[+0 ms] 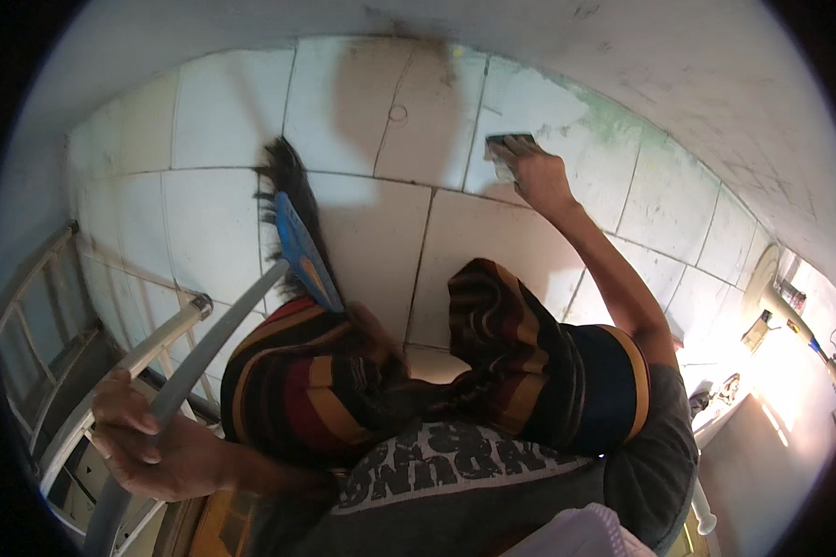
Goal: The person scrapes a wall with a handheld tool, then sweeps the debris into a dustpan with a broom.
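My left hand is closed round the grey handle of a broom. The broom's blue head and black bristles rest on the white tiles beside my left knee. Out to the front right, my right hand is closed on a dark flat piece and presses down at the tiles. Something pale shows under its fingers, and what kind of thing it is cannot be made out. My knees, in striped cloth, are bent between the two arms.
A metal ladder-like frame stands along the left side, close to my left hand. Pale walls bound the tiles ahead and at the right. Greenish stains mark tiles near the wall. Bright light falls at the far right, where small items lie.
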The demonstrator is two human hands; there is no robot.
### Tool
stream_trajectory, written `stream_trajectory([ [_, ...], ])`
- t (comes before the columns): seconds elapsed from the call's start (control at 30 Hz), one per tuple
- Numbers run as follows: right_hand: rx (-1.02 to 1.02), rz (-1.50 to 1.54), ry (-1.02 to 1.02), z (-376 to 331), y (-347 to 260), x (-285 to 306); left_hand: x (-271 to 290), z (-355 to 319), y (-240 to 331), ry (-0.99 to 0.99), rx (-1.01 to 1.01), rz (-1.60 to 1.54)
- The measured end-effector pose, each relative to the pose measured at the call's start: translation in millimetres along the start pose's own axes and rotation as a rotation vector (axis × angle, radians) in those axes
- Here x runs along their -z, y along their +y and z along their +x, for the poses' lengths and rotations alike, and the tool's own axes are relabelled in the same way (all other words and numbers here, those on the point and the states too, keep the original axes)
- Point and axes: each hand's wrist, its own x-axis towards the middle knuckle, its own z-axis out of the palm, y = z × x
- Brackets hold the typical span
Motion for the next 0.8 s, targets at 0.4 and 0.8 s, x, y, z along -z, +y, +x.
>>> stream_trajectory([
  [0.4,-0.018,-0.169,-0.045,23,-5,-6,13,0,-5,0.032,0.017,-0.05],
  [0.8,0.057,0.0,0.004,2,-54,-7,22,-1,-13,0.224,0.07,-0.024],
])
